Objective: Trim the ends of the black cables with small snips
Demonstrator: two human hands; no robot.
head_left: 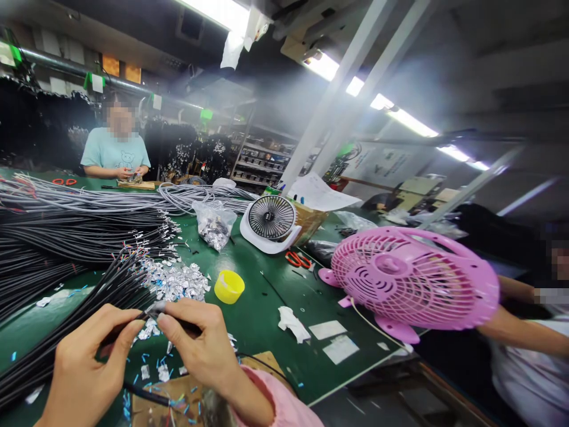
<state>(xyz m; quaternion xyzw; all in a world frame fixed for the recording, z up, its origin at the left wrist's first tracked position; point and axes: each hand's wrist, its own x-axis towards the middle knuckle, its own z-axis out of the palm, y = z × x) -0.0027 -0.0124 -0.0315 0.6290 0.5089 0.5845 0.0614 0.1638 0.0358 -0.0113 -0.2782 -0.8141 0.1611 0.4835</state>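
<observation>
My left hand (pixel 95 356) is closed, thumb and forefinger pinching a thin black cable close to its end. Against it, my right hand (pixel 200 338) is pinched at the same spot, with something grey at its fingertips. A dark length also shows under the right fingers; I cannot tell whether it belongs to the same cable. Just beyond my hands lie a bundle of black cables (pixel 120 284) with stripped, coloured ends and a heap of silver foil scraps (pixel 178 280). Below them, another cable end (pixel 151 396) with coloured wires rests over cardboard (pixel 178 388).
A yellow ring (pixel 229 287), a bag of metal parts (pixel 215 225), a white fan (pixel 270 219) and orange-handled scissors (pixel 297 259) stand on the green table (pixel 262 320). A pink fan (pixel 413 276) is at the right. Grey cables (pixel 111 198) lie behind. One person sits opposite, another at right.
</observation>
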